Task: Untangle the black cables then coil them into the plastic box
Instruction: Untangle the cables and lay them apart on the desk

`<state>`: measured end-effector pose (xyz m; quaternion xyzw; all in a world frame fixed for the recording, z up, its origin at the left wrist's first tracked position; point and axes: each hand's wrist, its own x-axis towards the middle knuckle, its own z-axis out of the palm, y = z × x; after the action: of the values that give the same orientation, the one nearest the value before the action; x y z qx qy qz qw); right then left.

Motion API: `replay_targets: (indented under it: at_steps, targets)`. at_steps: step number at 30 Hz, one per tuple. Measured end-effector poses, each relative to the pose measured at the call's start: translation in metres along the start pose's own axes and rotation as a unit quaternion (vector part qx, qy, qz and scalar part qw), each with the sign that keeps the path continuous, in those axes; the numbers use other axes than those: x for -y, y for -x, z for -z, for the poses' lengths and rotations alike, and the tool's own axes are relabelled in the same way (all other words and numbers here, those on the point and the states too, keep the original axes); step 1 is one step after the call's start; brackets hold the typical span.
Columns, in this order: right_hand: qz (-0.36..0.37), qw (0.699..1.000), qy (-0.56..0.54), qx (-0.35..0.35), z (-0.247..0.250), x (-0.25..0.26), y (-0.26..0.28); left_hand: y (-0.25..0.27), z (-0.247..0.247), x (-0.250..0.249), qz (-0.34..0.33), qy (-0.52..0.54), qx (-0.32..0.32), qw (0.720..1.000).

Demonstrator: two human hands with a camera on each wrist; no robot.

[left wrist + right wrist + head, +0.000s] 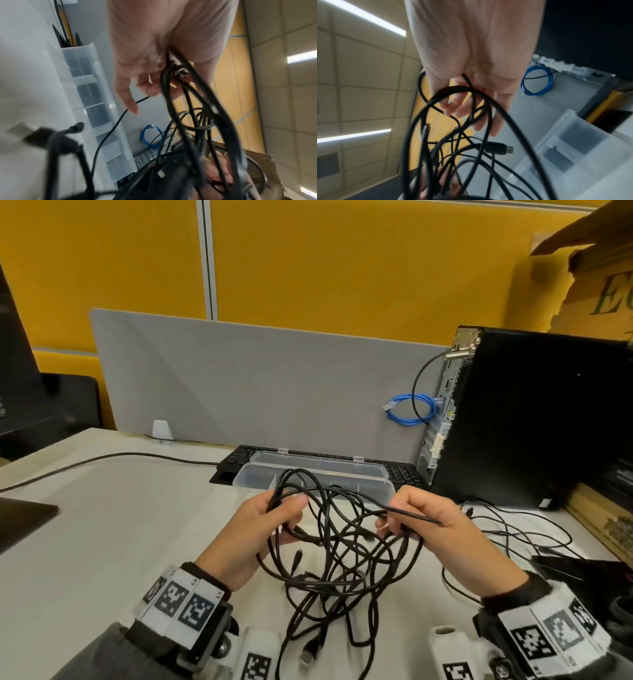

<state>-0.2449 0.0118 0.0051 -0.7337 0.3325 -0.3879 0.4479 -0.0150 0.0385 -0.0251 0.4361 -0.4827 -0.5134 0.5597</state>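
**Tangle held up over desk, untangling under way**

Step in hand: untangling, by my read. Nothing coiled yet; the box [359, 474] looks to hold no cable.

Left hand [260, 529] grips a bunch of strands, thumb on top and fingers curled round them. Right hand [424, 525] pinches other strands near its fingertips, one stiff length running out across its back. The cables [339, 549] hang between the two hands and sag toward the desk [120, 525] near the body. Whether the lowest loops touch the desk, cannot tell.

Look of the cables: thin, black, several of them, looped through one another many times over. Plug ends show low in the mass, one flat silver-tipped [306, 657]. Right wrist view shows a small plug [498, 148] free in the loops.

Box lies open just beyond the hands, against a keyboard [404, 472]; clear plastic, divided into compartments.

Next move likely calls for finding one free plug end and feeding it back through the loops, not pulling the hands apart, which could tighten knots.
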Motion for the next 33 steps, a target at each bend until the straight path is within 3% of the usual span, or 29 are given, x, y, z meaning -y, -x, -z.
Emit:
replay_targets:
  at_steps: [3,8,14,19,23,27,33]
  targets:
    - [-0.004,0.996,0.085,0.028,0.013,0.005,0.002,0.0,-0.001,-0.002,-0.031,0.001,-0.03,0.999]
    - [-0.002,0.991,0.121,0.058,0.016,0.015,0.004,0.003,-0.004,-0.002,-0.043,0.082,0.007,0.996]
    - [0.042,0.986,0.156,0.051,0.011,0.02,0.006,0.006,-0.015,-0.004,-0.04,0.12,-0.059,0.99]
    - [0.085,0.985,0.13,-0.081,0.009,0.019,0.003,0.009,-0.015,-0.007,-0.045,0.114,-0.052,0.991]
    - [0.073,0.978,0.071,-0.181,0.008,0.015,0.001,0.009,-0.016,-0.008,-0.044,0.119,-0.035,0.991]
    - [0.12,0.948,0.19,-0.226,0.008,0.008,-0.001,0.007,-0.012,-0.006,-0.033,0.116,-0.035,0.992]
    - [0.2,0.875,0.418,-0.138,-0.011,0.018,0.01,0.009,-0.016,-0.006,-0.028,0.128,-0.021,0.991]
